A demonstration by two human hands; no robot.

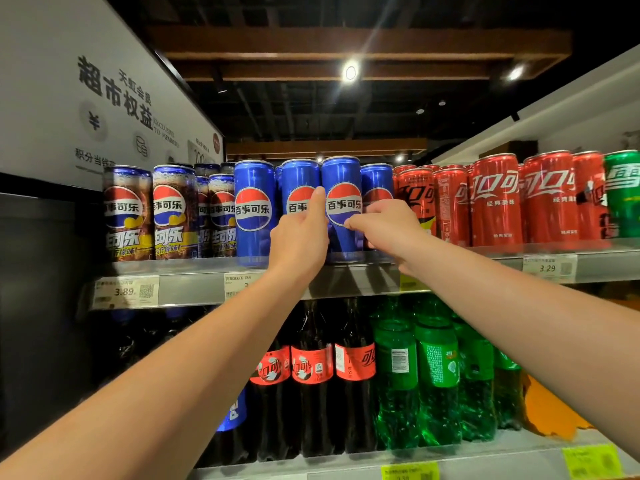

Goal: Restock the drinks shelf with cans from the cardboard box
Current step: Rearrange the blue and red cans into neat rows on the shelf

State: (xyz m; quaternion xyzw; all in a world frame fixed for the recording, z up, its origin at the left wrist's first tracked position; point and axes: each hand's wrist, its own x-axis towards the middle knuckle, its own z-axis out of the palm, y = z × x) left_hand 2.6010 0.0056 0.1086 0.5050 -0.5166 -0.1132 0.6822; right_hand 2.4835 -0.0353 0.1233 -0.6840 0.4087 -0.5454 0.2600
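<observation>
A row of tall blue cola cans stands at the front of the top shelf point(353, 278). One blue can point(343, 188) in the middle of that row sits between my two hands. My left hand point(299, 237) grips its left side, thumb up along the can. My right hand point(384, 226) holds its right side with curled fingers, pinching near the label. Another blue can point(299, 181) stands just left of it, partly behind my left hand, and a further blue can point(377, 183) shows behind my right hand. The cardboard box is out of view.
Dark-labelled cola cans point(173, 213) fill the shelf's left end, red cans point(498, 202) and a green can point(623, 195) the right. Below stand dark cola bottles point(311, 368) and green bottles point(436, 368). Price tags point(126, 292) line the shelf edge. A white sign point(86, 84) hangs upper left.
</observation>
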